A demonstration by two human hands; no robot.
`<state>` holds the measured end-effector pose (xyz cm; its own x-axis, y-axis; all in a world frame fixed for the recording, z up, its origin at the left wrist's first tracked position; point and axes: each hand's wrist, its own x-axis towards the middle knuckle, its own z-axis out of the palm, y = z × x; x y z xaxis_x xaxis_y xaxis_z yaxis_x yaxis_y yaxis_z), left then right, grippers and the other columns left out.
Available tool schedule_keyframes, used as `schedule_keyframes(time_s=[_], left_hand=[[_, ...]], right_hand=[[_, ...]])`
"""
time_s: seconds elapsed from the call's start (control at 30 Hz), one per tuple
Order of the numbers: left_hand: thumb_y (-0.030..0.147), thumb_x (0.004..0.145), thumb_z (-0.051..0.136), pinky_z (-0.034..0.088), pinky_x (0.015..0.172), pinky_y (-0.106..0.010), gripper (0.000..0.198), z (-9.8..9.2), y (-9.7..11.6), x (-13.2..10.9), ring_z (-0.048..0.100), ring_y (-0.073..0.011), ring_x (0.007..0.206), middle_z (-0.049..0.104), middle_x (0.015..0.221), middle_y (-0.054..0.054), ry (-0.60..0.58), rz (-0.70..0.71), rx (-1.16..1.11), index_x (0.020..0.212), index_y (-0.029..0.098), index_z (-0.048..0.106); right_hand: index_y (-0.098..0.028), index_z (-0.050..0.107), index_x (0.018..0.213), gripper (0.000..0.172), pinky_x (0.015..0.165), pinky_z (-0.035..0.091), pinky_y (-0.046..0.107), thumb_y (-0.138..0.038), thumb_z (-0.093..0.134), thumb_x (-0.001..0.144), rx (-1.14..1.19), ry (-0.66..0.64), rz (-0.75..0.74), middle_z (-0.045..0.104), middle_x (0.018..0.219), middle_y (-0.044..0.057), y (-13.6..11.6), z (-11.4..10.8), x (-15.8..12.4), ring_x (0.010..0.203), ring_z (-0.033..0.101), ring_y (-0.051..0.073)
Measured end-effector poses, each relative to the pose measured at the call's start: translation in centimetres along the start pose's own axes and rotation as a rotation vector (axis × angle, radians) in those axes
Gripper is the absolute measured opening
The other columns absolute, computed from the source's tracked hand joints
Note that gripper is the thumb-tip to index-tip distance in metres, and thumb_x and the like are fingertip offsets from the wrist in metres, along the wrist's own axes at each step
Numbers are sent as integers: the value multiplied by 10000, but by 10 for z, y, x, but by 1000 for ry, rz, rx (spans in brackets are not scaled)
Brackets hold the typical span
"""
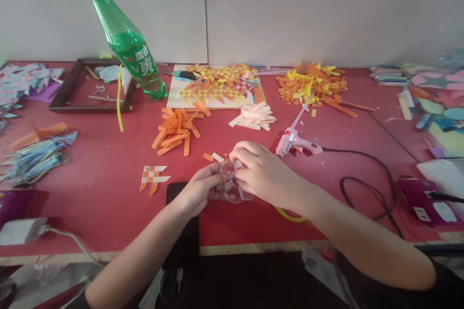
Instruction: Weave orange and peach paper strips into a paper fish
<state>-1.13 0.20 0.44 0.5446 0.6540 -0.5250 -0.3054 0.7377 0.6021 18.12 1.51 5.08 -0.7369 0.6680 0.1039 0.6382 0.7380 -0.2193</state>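
left hand [197, 193], right hand [266, 176] pinch clear plastic piece [232, 194] | glue gun [297, 144] just behind | orange strips [176, 130] beyond

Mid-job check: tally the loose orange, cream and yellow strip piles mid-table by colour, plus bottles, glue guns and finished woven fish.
Orange paper strip pile: 1
Cream paper strip pile: 1
Mixed orange-and-yellow paper scrap pile: 1
Green plastic bottle: 1
Pink hot glue gun: 1
Orange-and-white woven paper fish: 1
Total: 6
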Motion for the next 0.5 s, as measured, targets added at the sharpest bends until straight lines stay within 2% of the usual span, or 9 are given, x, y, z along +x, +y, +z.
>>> schedule_keyframes(time_s=[0.17,0.5], left_hand=[[178,824,666,617,694,-361,315,0,-1,0,708,-211,793,726,916,-98,-13,-12,1,1137,149,647],[146,834,635,619,674,-347,323,3,1,-2,690,-198,810,715,931,-83,33,35,-1,1156,154,632]], right_hand=[[-140,671,696,204,933,459,411,-116,584,879,14,-66,-46,575,961,105,1,-6,1,1062,485,240],[-152,665,697,244,957,456,412,-107,542,904,-62,-82,-100,600,997,106,5,-17,7,1119,480,246]])
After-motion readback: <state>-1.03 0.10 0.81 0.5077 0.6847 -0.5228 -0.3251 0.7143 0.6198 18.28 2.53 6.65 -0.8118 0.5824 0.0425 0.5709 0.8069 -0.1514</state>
